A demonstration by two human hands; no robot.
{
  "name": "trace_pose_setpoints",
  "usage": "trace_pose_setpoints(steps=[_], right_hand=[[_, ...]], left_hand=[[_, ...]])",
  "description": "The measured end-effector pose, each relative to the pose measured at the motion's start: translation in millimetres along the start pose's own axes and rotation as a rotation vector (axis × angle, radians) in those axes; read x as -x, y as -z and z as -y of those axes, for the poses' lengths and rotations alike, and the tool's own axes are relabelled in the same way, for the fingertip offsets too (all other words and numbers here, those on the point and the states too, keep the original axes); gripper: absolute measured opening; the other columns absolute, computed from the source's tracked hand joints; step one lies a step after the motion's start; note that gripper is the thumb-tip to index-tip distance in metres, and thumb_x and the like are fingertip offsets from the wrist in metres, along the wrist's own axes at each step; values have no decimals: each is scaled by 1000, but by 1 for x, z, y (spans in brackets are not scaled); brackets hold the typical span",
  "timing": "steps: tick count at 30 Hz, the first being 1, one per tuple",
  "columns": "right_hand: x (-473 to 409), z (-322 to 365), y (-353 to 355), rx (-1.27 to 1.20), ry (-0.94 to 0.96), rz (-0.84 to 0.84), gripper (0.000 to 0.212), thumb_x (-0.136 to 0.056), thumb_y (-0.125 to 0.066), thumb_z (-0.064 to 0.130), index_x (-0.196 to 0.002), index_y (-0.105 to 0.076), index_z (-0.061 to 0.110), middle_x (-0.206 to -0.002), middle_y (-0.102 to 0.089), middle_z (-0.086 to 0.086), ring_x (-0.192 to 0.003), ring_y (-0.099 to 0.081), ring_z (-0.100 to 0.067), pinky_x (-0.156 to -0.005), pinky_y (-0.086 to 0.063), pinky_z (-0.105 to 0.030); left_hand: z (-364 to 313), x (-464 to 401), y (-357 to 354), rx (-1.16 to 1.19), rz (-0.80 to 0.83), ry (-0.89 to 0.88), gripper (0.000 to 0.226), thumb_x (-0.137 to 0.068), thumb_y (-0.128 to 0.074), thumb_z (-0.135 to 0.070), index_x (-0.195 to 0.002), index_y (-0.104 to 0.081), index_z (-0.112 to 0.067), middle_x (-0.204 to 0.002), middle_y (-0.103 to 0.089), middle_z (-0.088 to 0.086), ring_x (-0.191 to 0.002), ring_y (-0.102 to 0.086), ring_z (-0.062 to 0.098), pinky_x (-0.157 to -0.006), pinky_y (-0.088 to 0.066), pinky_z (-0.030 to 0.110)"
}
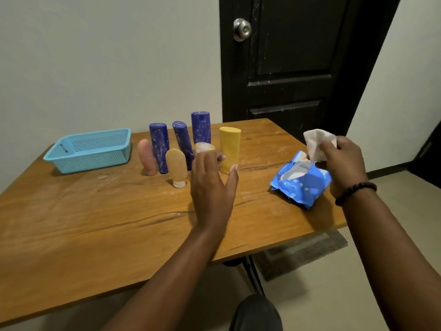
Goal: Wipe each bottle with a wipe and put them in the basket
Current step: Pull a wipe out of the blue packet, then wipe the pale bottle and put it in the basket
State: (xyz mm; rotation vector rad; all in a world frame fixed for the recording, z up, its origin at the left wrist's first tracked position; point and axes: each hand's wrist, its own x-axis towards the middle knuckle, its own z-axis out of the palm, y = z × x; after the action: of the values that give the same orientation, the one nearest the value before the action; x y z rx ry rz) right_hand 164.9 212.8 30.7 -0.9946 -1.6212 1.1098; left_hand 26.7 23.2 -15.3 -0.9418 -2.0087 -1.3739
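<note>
Several bottles stand in a cluster on the wooden table [95, 211]: a pink one [147, 157], three dark blue ones [159, 146] [183, 142] [201, 127], a tan one [177, 167] on its white cap, a yellow one [229, 146] and a pale one [204, 147]. My left hand [211, 187] hovers with fingers spread right in front of the pale bottle, hiding its lower part; contact is unclear. My right hand [343, 163] pinches a white wipe [316, 142] above the blue wipe pack [301, 181]. The light blue basket [90, 161] sits at the far left with nothing visible inside.
A black door [298, 63] with a metal knob stands behind the table's far right corner. The table's right edge runs just past the wipe pack. A grey mat [303, 254] lies on the floor under that edge. My dark knee [256, 314] shows at the bottom.
</note>
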Motion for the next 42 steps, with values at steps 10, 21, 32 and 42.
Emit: trace_pose_setpoints(steps=[10, 21, 32, 42], right_hand=[[47, 26, -73, -435, -182, 292, 32, -96, -56, 16, -128, -52, 20, -113, -61, -4, -83, -71, -18, -67, -58, -27], [61, 39, -90, -404, -40, 346, 18, -96, -56, 14, -107, -58, 28, -111, -63, -4, -81, -69, -18, -57, -54, -19], [72, 43, -98, -391, 17, 275, 17, -94, -60, 24, -111, -60, 27, -112, -64, 0, -95, -66, -16, -64, -54, -22], [92, 95, -100, -352, 609, 177, 30, -89, -60, -3, -101, -65, 24, -105, -64, 11, -102, -60, -5, -79, -54, -21]], left_hand=[[40, -72, 27, -399, 267, -181, 83, -71, -86, -30, -141, -41, -19, -140, -49, 4, -127, -43, 26, -106, -35, 42], [47, -82, 29, -577, 384, -347, 44, -86, -75, -25, -124, -59, -12, -126, -57, 11, -119, -49, 30, -97, -38, 41], [14, -78, 58, 22, 309, -31, 38, -86, -75, -31, -117, -56, -20, -110, -64, -5, -94, -60, 9, -73, -50, 19], [22, -77, 88, 690, 165, 565, 51, -78, -70, -57, -112, -68, -19, -120, -66, 14, -93, -70, 15, -60, -51, 18]])
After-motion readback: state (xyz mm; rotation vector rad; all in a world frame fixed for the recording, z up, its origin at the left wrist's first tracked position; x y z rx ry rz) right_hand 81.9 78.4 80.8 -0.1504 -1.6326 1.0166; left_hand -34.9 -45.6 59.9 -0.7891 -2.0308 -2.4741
